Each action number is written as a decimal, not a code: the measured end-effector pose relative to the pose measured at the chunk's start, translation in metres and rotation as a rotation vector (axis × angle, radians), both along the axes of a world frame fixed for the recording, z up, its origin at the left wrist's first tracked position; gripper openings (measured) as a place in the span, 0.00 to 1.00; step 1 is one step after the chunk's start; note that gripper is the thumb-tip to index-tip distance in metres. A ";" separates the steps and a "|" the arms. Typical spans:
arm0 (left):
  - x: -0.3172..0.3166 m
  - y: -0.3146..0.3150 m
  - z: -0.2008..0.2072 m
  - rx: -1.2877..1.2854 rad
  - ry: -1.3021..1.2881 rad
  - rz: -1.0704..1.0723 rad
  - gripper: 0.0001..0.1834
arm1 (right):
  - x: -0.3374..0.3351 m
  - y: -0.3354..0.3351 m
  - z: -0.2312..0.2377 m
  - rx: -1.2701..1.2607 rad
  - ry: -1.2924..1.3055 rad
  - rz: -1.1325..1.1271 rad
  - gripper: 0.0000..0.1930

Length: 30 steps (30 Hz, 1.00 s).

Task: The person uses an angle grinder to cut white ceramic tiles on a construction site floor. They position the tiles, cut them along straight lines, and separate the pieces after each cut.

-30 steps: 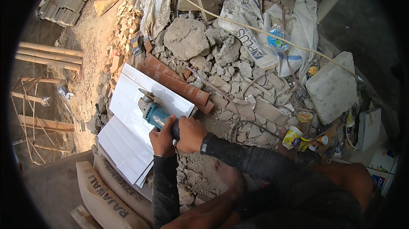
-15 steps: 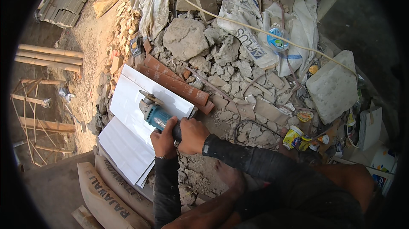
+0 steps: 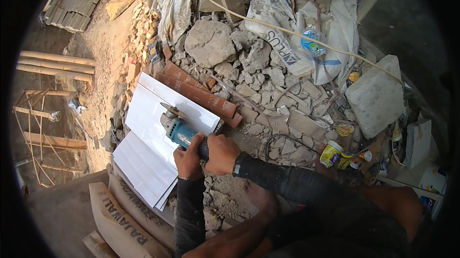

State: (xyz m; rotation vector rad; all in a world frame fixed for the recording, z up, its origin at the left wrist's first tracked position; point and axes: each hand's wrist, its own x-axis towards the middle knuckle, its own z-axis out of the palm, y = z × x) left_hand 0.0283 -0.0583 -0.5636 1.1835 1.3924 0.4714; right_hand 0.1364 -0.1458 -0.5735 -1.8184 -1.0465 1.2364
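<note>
A teal angle grinder [image 3: 182, 134] with a dark rear handle is held over a glossy white tile [image 3: 153, 96]. My left hand [image 3: 189, 158] wraps round the middle of its body, and my right hand [image 3: 223, 153] grips the rear end just beside it. The round disc [image 3: 174, 111] stands at the far end of the tool, above the tile; whether it touches the surface I cannot tell. A second stack of white tiles [image 3: 143, 169] lies nearer to me, left of my left forearm.
Reddish-brown roof tiles [image 3: 199, 92] lie along the white tile's far edge. Broken concrete rubble [image 3: 209, 43] spreads beyond, with a white sack [image 3: 278, 32] and a pale cable [image 3: 268, 27]. Full paper sacks [image 3: 120, 219] sit at the lower left. Yellow cups [image 3: 330, 154] lie at right.
The grinder and both hands have shifted slightly right in the picture, and the surroundings have shifted a little the same way. My grip looks the same.
</note>
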 end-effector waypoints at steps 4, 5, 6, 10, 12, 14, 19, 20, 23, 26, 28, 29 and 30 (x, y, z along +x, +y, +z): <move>-0.001 -0.001 0.001 -0.018 0.020 -0.016 0.14 | -0.001 -0.004 0.002 0.007 -0.016 -0.029 0.27; -0.001 -0.002 0.002 -0.018 0.021 -0.017 0.13 | -0.001 -0.004 0.002 0.007 -0.019 -0.021 0.27; -0.001 -0.002 0.001 -0.018 0.022 -0.017 0.13 | -0.001 -0.004 0.002 -0.003 -0.019 -0.014 0.27; -0.001 -0.003 0.001 -0.026 0.003 -0.003 0.14 | -0.004 -0.005 -0.001 -0.031 -0.010 -0.027 0.28; -0.001 -0.003 0.001 -0.025 -0.016 0.000 0.14 | -0.005 -0.004 -0.004 0.011 -0.015 -0.040 0.27; -0.001 -0.003 0.001 -0.022 0.001 -0.006 0.13 | -0.006 -0.005 -0.006 0.023 -0.023 -0.047 0.26; 0.000 -0.004 0.002 -0.028 0.011 -0.009 0.12 | -0.005 -0.005 -0.003 -0.005 -0.031 -0.052 0.26; 0.000 -0.005 0.002 -0.033 0.006 -0.010 0.12 | -0.004 -0.006 -0.002 0.001 -0.027 -0.034 0.26; 0.000 -0.006 0.002 -0.044 -0.006 -0.017 0.12 | -0.002 -0.008 -0.002 -0.027 -0.011 -0.003 0.27; -0.001 -0.008 0.000 -0.042 -0.004 -0.020 0.11 | -0.002 -0.010 -0.002 0.000 -0.025 -0.018 0.26; -0.001 -0.009 0.000 -0.043 -0.004 -0.018 0.11 | -0.003 -0.013 -0.002 0.048 -0.036 -0.043 0.26; -0.001 -0.010 0.000 -0.047 -0.006 -0.016 0.11 | -0.003 -0.014 -0.002 0.045 -0.032 -0.046 0.25; -0.001 -0.010 0.000 -0.050 -0.008 -0.013 0.12 | -0.003 -0.015 -0.001 0.042 -0.027 -0.049 0.25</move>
